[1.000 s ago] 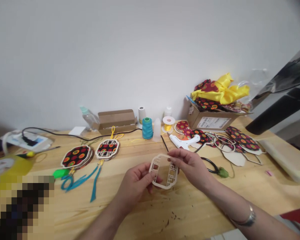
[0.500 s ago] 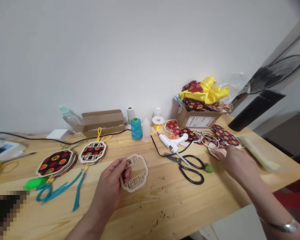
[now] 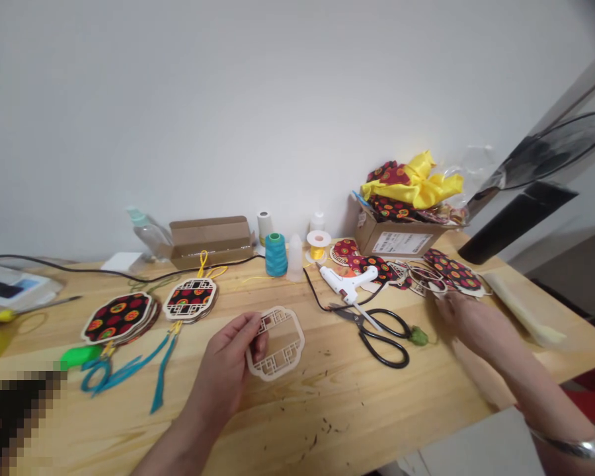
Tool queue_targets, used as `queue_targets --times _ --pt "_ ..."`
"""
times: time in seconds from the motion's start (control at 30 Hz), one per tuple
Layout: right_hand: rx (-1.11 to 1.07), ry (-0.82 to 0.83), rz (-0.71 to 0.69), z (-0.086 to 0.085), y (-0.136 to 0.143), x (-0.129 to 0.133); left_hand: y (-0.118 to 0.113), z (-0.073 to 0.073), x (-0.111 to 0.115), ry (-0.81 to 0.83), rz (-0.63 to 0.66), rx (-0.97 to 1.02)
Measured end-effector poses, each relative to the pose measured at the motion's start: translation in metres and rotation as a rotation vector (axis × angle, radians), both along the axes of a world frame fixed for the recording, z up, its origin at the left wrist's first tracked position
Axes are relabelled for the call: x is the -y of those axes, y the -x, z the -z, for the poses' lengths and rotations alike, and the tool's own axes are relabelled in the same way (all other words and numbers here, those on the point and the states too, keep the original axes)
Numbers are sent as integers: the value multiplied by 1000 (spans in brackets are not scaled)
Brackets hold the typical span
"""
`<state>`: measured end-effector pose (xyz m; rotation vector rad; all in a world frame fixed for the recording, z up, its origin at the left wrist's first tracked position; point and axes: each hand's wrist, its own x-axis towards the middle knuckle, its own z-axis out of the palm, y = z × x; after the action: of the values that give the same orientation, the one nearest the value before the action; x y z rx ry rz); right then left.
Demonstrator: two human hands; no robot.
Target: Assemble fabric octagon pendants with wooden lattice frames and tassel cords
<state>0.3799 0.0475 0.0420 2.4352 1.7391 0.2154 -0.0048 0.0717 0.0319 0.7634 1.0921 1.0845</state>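
My left hand (image 3: pixel 233 357) pinches a pale wooden lattice frame (image 3: pixel 297 340) by its left edge and holds it tilted over the table. The frame has scalloped corners, fretwork at two opposite sides and an open middle. On the right, my right hand (image 3: pixel 476 327) reaches to the near edge of a pile of dark red patterned fabric pieces (image 3: pixel 453 270) and wooden rings (image 3: pixel 426 274). Its fingers are bent together, and their tips are partly hidden, so what they hold cannot be made out. Black-handled scissors (image 3: pixel 384 357) and a white glue gun (image 3: pixel 347 284) lie between the hands.
Finished-looking fabric ornaments (image 3: pixel 191 299) with teal tassels lie on the left. Behind stand a teal thread cone (image 3: pixel 276 254), a yellow cord spool (image 3: pixel 318 239) and an open cardboard box (image 3: pixel 208 241). A fabric-filled box (image 3: pixel 401 241) is at the back right. A black cable (image 3: pixel 129 274) crosses the table.
My right hand has moved farther toward the fabric and wooden pile; the pale piece by its fingers no longer shows. My left hand keeps the lattice frame, while the view has shifted slightly.
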Motion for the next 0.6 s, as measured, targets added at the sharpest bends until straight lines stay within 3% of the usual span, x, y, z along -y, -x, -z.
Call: queue_targets --times 0.13,0.27,0.33,0.43,0.6 --pt "10 15 -83 -35 -8 12 0 1 2 -16 24 -49" --pt "-22 -102 93 -76 12 20 -2 4 1 14 27 -125" --pt "-277 -303 -106 -85 38 18 -2 6 0 44 42 -193" --pt "-539 -502 -508 -74 90 5 2 5 -4 29 39 -329" --pt "-369 -623 -1223 -24 158 -16 11 4 -13 -103 -34 -469"
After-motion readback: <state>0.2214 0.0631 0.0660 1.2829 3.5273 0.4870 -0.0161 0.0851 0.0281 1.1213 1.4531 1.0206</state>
